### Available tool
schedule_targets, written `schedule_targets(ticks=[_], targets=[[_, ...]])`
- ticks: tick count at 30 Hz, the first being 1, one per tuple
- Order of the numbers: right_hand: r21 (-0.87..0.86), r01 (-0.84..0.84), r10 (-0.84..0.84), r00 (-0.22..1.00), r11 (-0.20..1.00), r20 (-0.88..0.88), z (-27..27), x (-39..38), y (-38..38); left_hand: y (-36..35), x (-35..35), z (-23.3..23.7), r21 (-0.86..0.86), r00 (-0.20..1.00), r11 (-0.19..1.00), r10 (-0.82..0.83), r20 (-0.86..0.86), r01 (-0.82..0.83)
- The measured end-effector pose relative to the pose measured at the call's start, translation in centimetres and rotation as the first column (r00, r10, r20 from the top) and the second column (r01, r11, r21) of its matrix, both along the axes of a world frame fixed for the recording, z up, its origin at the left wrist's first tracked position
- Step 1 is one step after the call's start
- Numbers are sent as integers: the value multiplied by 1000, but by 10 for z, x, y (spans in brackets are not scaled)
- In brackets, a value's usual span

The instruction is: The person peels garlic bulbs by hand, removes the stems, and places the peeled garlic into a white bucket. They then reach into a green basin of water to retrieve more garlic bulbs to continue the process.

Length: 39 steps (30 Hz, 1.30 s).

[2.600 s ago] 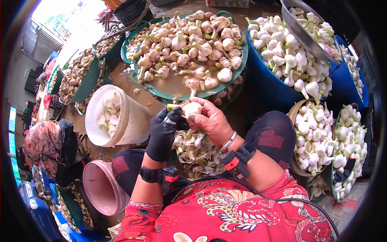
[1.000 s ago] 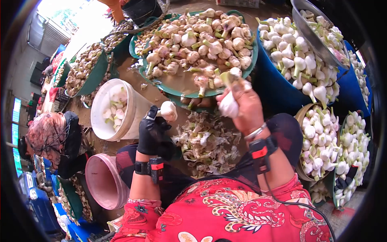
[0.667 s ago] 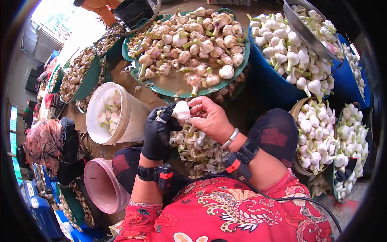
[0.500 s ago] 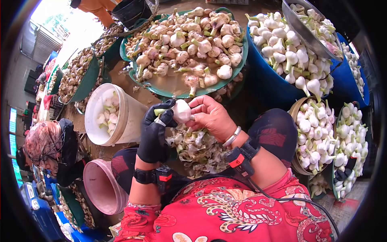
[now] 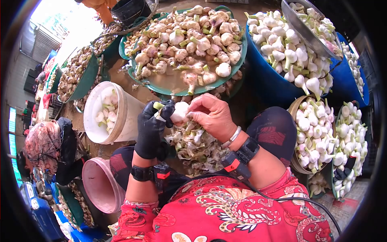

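Observation:
My left hand (image 5: 151,131), in a black glove, is closed around the green stem side of a white garlic bulb (image 5: 179,113). The cut stem pokes out above the gloved fingers. On the bulb's other side, the bare fingertips of my right hand (image 5: 215,117) pinch at its surface; whether they hold a bit of skin is too small to tell. Below both hands lies a heap of papery garlic peelings (image 5: 197,149). Just beyond them is a green basin (image 5: 161,89) of unpeeled, soil-stained garlic bulbs.
A white bucket (image 5: 131,121) with some peeled bulbs tips toward me at left, beside a pinkish bucket (image 5: 100,183). Blue tubs (image 5: 264,76) and a round basket (image 5: 296,155) of white garlic stand at right. Another person (image 5: 44,141) is at far left.
Both hands have shifted slightly left with the bulb. My right fingers have curled in closer against the bulb, and the stem has tilted more upward.

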State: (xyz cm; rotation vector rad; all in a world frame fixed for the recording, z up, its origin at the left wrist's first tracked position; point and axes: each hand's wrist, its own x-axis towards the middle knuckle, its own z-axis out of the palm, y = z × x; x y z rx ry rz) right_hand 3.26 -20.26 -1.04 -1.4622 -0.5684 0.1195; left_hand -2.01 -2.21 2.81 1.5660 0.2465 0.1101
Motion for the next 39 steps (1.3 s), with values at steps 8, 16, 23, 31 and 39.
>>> schedule_targets(ticks=[8,16,23,31,39], targets=[[197,-183,246,892,963,-378,14,5,-11,-6,-3,11,97,999,994,-49,-2,49],[-26,-261,255,958,965,-130,0,6,-7,-5,-3,6,397,976,907,-195,97,141],[-267,-63,114,978,961,177,11,-4,-6,4,-3,-6,-365,987,917,146,-62,-159],[-130,-74,33,954,989,-297,-14,9,-8,39,-12,-41,-130,994,992,10,109,4],[-396,-193,168,981,898,-97,-27,5,-1,168,4,20,744,895,499,213,391,-444]])
